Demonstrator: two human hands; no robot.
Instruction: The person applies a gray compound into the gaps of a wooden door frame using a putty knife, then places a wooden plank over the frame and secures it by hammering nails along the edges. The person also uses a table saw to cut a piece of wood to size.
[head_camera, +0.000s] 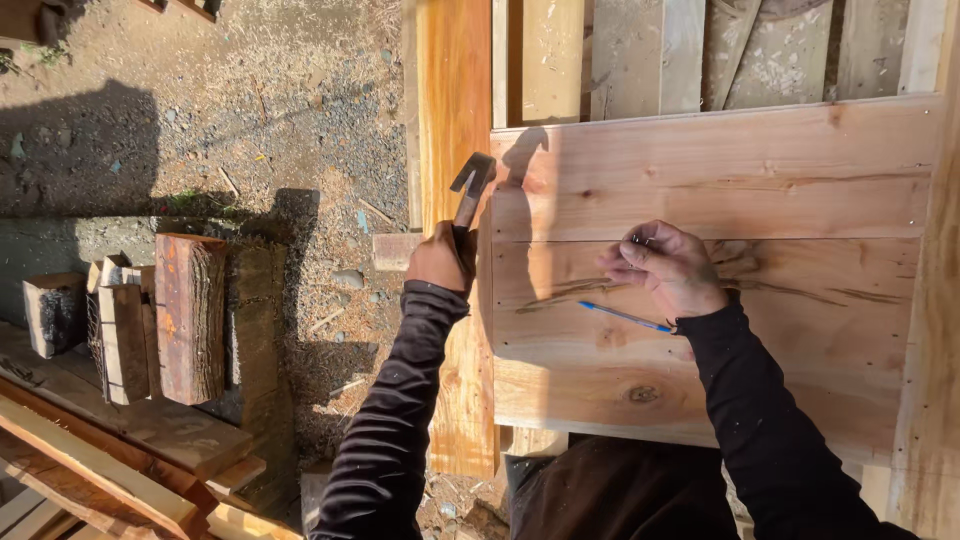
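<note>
Sunlit gravel is lying beside the plank panel (720, 330) you are working on; your left hand (442, 258) is gripping a claw hammer (470, 190), raised clear, while your right hand (665, 268) is pinching something small against the boards, a blue pencil (625, 317) tucked beneath.

Short wood blocks (150, 320) stood at nine o'clock, loose planks (90, 465) lay at seven, and sawdust-strewn gravel ground (290, 110) spread toward eleven.
</note>
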